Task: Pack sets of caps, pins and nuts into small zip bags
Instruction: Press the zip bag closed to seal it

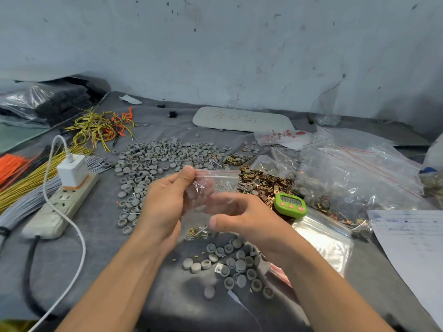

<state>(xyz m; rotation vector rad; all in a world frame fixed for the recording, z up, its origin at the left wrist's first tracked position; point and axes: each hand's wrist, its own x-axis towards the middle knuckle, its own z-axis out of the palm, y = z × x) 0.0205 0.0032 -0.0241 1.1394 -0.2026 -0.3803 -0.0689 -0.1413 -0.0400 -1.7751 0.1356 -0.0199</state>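
- Left grip [165, 202] pinches the small zip bag [224, 180] by its top corner.
- Right grip [242, 212] touches the bag's lower part; whether it pinches, I cannot tell.
- Gray caps [230, 262] lie on the table [107, 255] beneath both.

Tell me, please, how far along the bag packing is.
Done: I cannot pick out any finished bags. In hand: the left hand pinches a small zip bag at its seal, the right hand touching it below; contents unclear. Left: large heaps of caps and nuts lie loose on the table.

Grey table [100, 271]; caps [167, 154], nuts [263, 183], power strip [62, 207], timer [290, 204].
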